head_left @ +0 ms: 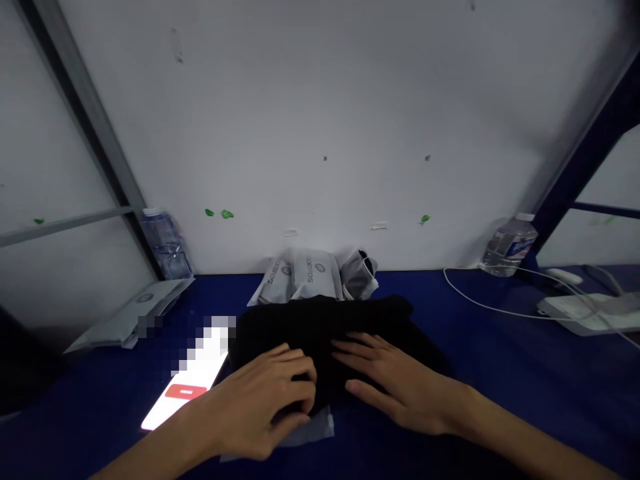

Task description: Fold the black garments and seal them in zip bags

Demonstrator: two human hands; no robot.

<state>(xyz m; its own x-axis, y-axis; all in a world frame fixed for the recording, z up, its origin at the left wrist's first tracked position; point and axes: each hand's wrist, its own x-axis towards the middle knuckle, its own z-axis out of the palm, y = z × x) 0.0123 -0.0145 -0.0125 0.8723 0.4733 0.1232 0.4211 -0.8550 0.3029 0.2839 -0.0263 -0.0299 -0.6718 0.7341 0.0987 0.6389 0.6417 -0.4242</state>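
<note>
A black cloth item [325,333], soft and folded, lies on the blue table in front of me. My left hand [273,397] rests on its left side, fingers bent and the thumb apart from them, with no grip visible. On the right part of the cloth, my right hand [400,383] lies palm down with its fingers stretched out and spread. Beneath the cloth's near edge, partly covered by my left hand, a translucent plastic bag [320,430] sticks out. The dark fabric hides its own folds, so I cannot tell the kind of garment.
Several packed frosted bags [315,273] stand against the white wall behind the cloth. A lit phone [200,373] lies left, near flat bags [135,313] and a water bottle [167,243]. At right are another bottle [510,243], a white cable [490,307] and a power strip [585,313].
</note>
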